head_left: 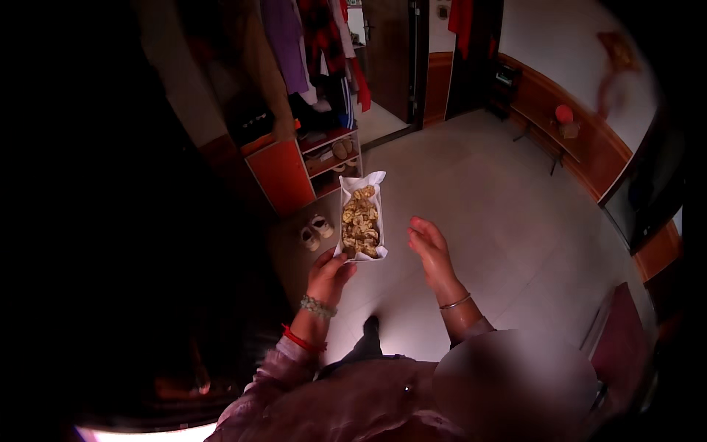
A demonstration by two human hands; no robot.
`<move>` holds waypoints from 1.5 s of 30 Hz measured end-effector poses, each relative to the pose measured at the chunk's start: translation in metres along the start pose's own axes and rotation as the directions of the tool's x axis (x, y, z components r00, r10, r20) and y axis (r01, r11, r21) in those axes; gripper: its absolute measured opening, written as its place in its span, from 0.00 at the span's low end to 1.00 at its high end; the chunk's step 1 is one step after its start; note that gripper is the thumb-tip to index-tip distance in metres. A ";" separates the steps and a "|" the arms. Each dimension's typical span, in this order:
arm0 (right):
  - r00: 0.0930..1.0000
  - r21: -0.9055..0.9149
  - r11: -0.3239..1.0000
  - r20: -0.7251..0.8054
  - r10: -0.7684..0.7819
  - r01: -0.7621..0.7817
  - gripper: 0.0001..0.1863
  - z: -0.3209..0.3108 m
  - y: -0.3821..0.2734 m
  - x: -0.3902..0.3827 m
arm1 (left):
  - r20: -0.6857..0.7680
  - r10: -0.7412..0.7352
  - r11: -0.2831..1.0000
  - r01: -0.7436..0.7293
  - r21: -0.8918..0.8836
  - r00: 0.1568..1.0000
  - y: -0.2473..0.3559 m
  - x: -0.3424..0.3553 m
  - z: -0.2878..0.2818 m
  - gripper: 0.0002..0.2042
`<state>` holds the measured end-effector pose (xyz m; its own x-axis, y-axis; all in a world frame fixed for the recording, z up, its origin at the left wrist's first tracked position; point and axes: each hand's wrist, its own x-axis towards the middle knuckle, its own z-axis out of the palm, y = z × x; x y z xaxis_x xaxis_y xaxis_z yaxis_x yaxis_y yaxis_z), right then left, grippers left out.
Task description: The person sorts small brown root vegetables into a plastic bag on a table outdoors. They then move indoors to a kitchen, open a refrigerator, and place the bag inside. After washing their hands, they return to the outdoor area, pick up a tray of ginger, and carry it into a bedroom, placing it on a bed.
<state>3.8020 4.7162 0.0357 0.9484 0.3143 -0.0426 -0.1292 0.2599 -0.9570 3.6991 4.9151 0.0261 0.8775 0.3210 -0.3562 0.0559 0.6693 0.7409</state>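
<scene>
In front of me, at chest height over the tiled floor, my left hand (pixel 328 278) grips the near left corner of a small oblong white box (pixel 375 181) lined with white paper. Light brown shelled walnut pieces (pixel 361 223) fill most of it. To the right of the box, and apart from it, my right hand (pixel 431 254) is raised with its fingers stretched out, holding nothing visible. The box hides part of my left fingers.
A pair of pale shoes (pixel 315 232) stands on the floor left of the box. Behind them is a shoe cabinet (pixel 280 175) under hanging clothes (pixel 283 44). An open door (pixel 387 59) is ahead. A low bench (pixel 549 138) lines the right wall; a maroon panel (pixel 622 331) stands nearer.
</scene>
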 end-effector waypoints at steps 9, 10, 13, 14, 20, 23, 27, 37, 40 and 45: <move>1.000 -0.032 0.999 0.000 0.025 -0.025 0.23 -0.069 0.065 0.049 | 0.188 -0.028 0.998 0.018 0.052 0.982 -0.053 0.118 0.035 0.12; 0.999 -0.028 0.999 -0.013 0.034 -0.035 0.23 -0.080 0.072 0.072 | 0.207 -0.009 1.000 0.003 0.027 0.978 -0.058 0.146 0.044 0.11; 0.996 0.046 0.999 -0.079 0.029 -0.026 0.24 -0.118 0.097 0.140 | 0.289 0.022 1.000 -0.023 0.000 0.957 -0.082 0.228 0.068 0.11; 0.996 0.057 0.998 -0.072 0.045 -0.041 0.23 -0.130 0.094 0.161 | 0.293 0.000 1.000 -0.002 0.008 0.956 -0.084 0.247 0.084 0.11; 0.977 0.002 0.981 0.083 0.195 -0.196 0.22 -0.188 0.046 0.335 | 0.168 0.015 0.999 -0.019 0.026 0.986 -0.068 0.361 0.194 0.12; 0.969 0.013 0.987 0.196 0.152 -0.158 0.22 -0.182 0.044 0.430 | 0.117 0.074 0.997 -0.076 0.017 0.990 -0.061 0.431 0.197 0.13; 0.931 -0.009 0.970 0.278 0.237 -0.245 0.20 -0.176 0.051 0.526 | 0.003 0.131 0.991 -0.131 0.015 0.991 -0.050 0.505 0.213 0.13; 0.931 -0.055 0.948 0.182 0.318 -0.313 0.20 -0.182 0.028 0.794 | 0.116 0.111 0.993 -0.114 0.016 0.987 0.009 0.774 0.298 0.14; 0.963 -0.066 0.974 0.148 0.225 -0.217 0.20 -0.193 0.010 0.867 | 0.181 0.090 0.995 -0.097 0.034 0.979 0.032 0.851 0.337 0.14; 0.955 0.060 0.960 0.134 0.263 -0.273 0.18 -0.204 0.002 0.983 | 0.193 0.034 0.996 -0.048 0.072 0.981 0.057 0.965 0.377 0.15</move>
<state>4.7927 4.8396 -0.0663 0.8333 0.4907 -0.2545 -0.4004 0.2184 -0.8900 4.7286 5.0101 -0.0601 0.9543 0.2079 -0.2146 0.0477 0.6031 0.7963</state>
